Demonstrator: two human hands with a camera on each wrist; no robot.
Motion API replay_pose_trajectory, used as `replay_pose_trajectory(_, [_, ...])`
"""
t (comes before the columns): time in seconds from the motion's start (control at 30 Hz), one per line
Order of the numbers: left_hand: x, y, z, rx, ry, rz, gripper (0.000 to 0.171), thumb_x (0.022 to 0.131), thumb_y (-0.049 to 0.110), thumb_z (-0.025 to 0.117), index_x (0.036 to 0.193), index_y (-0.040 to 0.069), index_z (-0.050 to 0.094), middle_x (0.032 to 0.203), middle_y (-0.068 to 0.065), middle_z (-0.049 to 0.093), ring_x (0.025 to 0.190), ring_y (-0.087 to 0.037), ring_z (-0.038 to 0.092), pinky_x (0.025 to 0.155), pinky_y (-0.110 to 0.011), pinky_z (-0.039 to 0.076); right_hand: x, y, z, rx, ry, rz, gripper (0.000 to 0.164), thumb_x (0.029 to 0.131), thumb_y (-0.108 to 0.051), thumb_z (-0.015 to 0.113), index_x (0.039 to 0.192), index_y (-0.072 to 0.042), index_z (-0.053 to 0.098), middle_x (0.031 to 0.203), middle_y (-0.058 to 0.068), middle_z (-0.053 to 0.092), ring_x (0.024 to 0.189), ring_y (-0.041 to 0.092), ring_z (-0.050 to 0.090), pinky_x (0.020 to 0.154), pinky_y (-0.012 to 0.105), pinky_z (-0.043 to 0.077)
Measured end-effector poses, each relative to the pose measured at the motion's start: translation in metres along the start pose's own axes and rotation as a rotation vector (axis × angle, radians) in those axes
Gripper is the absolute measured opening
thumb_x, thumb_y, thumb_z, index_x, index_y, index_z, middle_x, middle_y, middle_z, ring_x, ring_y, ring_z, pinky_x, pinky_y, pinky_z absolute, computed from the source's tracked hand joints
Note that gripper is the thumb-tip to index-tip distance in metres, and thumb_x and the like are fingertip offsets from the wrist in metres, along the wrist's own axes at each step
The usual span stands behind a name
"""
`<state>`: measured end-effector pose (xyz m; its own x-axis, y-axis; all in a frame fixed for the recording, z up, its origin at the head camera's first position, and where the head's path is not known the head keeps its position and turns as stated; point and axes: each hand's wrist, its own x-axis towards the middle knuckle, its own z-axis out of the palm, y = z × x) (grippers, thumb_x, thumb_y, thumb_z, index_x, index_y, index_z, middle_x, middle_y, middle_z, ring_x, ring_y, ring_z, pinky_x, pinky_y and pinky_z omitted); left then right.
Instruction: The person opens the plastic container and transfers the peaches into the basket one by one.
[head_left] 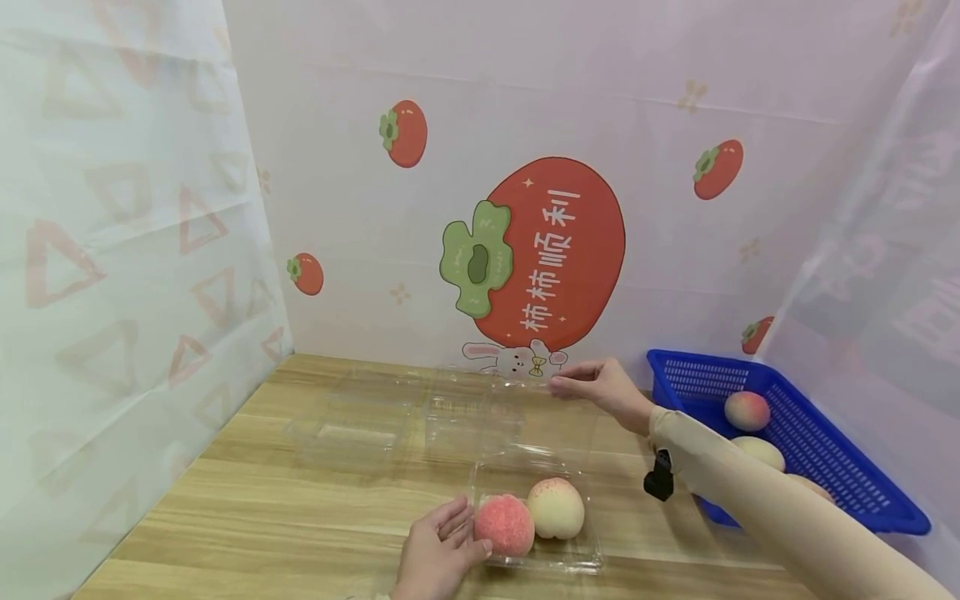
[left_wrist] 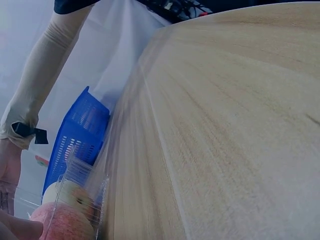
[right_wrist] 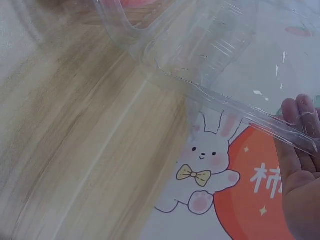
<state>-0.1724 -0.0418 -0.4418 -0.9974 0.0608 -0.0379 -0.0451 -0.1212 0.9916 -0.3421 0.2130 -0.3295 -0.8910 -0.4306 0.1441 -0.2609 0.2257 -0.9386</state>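
Note:
A clear plastic clamshell box [head_left: 551, 565] lies open near the front of the table. Side by side in its base sit a pink peach [head_left: 505, 527] and a pale peach [head_left: 556, 508]. My left hand [head_left: 438, 550] is at the base's left side, its fingers loosely extended and the thumb beside the pink peach. With my right hand [head_left: 609, 393] I pinch the far edge of the raised lid [head_left: 558, 427]. Seen from the right wrist, the right fingers [right_wrist: 295, 135] are at the lid's rim.
Two more clear plastic containers stand behind and to the left, one at the left [head_left: 345, 437] and one nearer the middle [head_left: 453, 425]. On the right is a blue basket [head_left: 847, 475] with several peaches [head_left: 747, 411] in it. A printed backdrop [head_left: 345, 167] closes off the table's back.

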Motion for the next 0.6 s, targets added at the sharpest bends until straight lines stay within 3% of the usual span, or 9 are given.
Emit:
replay_pose_trajectory(0.27, [-0.001, 0.001, 0.001, -0.026, 0.016, -0.019, 0.075, 0.066, -0.003, 0.075, 0.125, -0.019, 0.032, 0.12, -0.034, 0.043, 0.108, -0.037, 0.048, 0.08, -0.03, 0.049, -0.005, 0.011, -0.006, -0.071, 0.036, -0.029, 0.036, 0.08, -0.03, 0.068, 0.109, -0.01, 0.064, 0.101, 0.013, 0.064, 0.095, 0.029, 0.059, 0.085, 0.039, 0.047])
replay_pose_trajectory(0.4, [-0.002, 0.002, 0.001, -0.027, 0.016, -0.02, 0.075, 0.066, -0.002, 0.076, 0.124, -0.019, 0.033, 0.119, -0.035, 0.043, 0.107, -0.037, 0.049, 0.08, -0.03, 0.049, -0.013, 0.008, -0.01, -0.033, 0.063, -0.05, 0.038, 0.085, -0.032, 0.061, 0.112, -0.007, 0.061, 0.104, 0.012, 0.063, 0.099, 0.03, 0.057, 0.086, 0.039, 0.046])
replay_pose_trajectory(0.6, [-0.003, 0.002, 0.0, 0.008, 0.019, -0.008, 0.074, 0.066, 0.001, 0.077, 0.124, -0.018, 0.035, 0.118, -0.033, 0.046, 0.105, -0.036, 0.051, 0.078, -0.029, 0.05, -0.023, 0.0, -0.015, 0.054, 0.132, -0.115, 0.042, 0.089, -0.034, 0.055, 0.116, -0.002, 0.056, 0.109, 0.015, 0.06, 0.104, 0.031, 0.053, 0.091, 0.047, 0.04])
